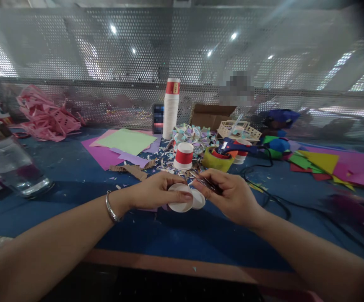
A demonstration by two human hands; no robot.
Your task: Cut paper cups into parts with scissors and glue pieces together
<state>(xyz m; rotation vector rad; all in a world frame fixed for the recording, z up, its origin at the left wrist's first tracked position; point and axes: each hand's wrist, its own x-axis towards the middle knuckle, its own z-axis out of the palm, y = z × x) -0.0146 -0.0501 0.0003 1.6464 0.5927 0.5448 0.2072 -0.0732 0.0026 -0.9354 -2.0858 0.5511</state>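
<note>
The left hand (159,189) pinches a pale round paper disc (178,205) between thumb and fingers, over the blue tabletop (219,241). The right hand (234,193) grasps a dark, slim, shiny tool (209,183), its exact kind unclear. Between the two grips, just beside the first disc, sits a second white round piece (198,199); I cannot tell which hand supports it. Just beyond the grips stands a red-banded white paper cup (184,157), with a yellow tape roll (210,161) beyond the right hand and a tall white paper-cup stack (171,115) farther back.
</note>
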